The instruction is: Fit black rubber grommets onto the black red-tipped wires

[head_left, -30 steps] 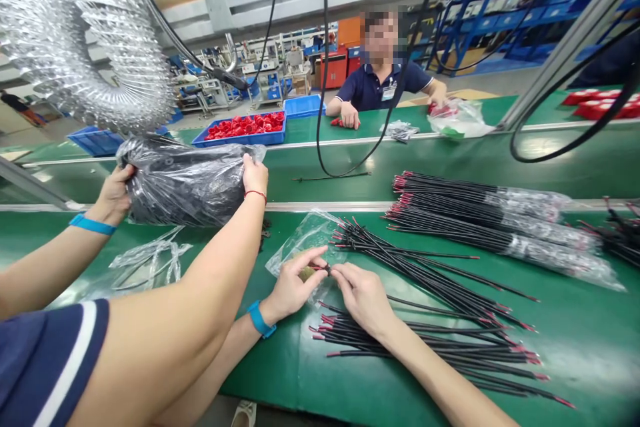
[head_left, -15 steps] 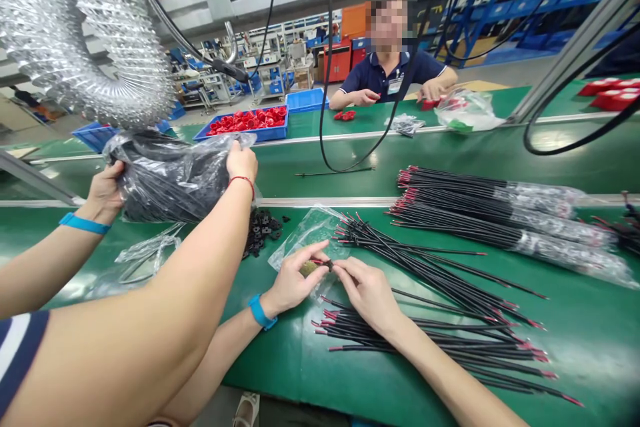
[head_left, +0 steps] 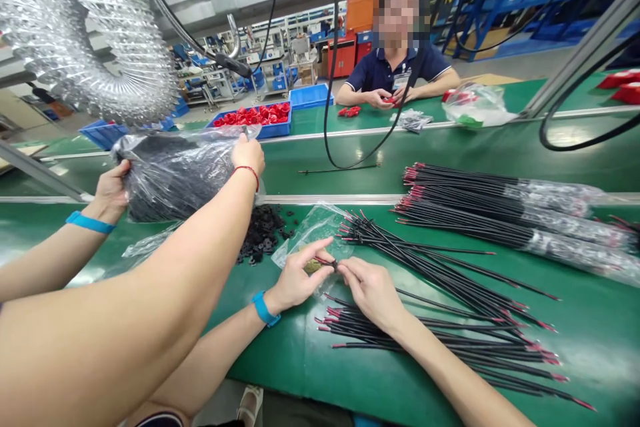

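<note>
My left hand (head_left: 303, 275), with a blue band at its wrist, pinches the end of a black cable between thumb and forefinger. Red wire shows along its palm side, and a small dark piece sits at the fingertips. Close against it, my right hand (head_left: 371, 287) pinches the same black cable (head_left: 425, 298), which runs out behind that hand to the right. Under my fingers lies a clear plastic bag (head_left: 313, 227). Loose black cables (head_left: 415, 253) with red wire ends lie beyond my right hand, and another cable bunch (head_left: 450, 340) lies nearer, partly beneath my right forearm.
At left, another person's hands (head_left: 250, 153) hold a plastic bag of black parts (head_left: 175, 177) above a pile of small black parts (head_left: 265, 230). Bagged cable bundles (head_left: 530, 213) lie at right. Across the bench a co-worker (head_left: 395, 80) handles red pieces near a blue bin (head_left: 280, 130).
More black parts have spilled from the neighbour's bag, so the pile is larger. The co-worker opposite has brought both hands together. My hands keep nearly the same pinch; the view has shifted slightly.
</note>
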Demonstrator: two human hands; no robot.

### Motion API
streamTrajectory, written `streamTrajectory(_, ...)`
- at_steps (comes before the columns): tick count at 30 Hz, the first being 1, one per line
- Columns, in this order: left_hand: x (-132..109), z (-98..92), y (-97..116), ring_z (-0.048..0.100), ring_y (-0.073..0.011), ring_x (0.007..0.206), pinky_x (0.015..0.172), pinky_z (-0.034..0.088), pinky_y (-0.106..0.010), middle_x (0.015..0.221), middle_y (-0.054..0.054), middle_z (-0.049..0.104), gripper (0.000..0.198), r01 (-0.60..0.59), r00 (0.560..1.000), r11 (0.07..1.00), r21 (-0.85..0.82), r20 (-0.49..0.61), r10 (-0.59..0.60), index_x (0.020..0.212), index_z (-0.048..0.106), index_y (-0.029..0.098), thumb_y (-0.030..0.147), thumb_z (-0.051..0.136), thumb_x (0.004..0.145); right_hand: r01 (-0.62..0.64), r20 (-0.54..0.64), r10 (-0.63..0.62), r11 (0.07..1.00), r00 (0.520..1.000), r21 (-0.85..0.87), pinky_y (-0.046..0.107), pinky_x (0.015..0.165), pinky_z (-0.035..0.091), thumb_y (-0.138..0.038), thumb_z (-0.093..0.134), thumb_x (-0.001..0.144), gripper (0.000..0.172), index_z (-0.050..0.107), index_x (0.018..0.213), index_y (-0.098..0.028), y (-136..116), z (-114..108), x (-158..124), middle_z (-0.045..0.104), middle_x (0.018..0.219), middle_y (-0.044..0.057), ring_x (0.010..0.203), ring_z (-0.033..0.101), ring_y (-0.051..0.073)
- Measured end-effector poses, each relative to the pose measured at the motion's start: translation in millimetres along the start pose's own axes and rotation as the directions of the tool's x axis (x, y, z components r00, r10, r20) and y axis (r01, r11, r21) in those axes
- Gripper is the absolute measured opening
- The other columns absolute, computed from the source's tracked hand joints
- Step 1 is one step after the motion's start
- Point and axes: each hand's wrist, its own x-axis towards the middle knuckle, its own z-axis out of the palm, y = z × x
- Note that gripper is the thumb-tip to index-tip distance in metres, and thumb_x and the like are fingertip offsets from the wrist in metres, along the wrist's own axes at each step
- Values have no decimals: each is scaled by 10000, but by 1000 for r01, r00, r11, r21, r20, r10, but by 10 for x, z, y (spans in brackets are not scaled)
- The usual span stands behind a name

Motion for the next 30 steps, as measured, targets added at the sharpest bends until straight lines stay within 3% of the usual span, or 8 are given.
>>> streamTrajectory(13, 16, 2, -3, 644, -163, 931, 927, 493, -309, 1002, -55, 690, 472, 64, 997, 996, -68, -38, -67, 1322, 527, 188, 211, 636, 864, -33, -63, 33, 999, 997, -8, 250, 634, 431, -320, 451, 998, 250, 670, 1005, -199, -4, 15, -17, 661, 805, 36, 677, 625, 152)
streamTrajectory(30, 35, 2, -83, 634, -189, 947, 912, 496, -328, 1024, -72, 682, 416, 105, 994, 992, -70, -1, -106, 1263, 588, 191, 281, 643, 861, 8, -54, -16, 989, 998, -145, 247, 646, 399, -282, 437, 1009, 251, 668, 986, -186, 51, 30, -15, 652, 811, 23, 682, 612, 143)
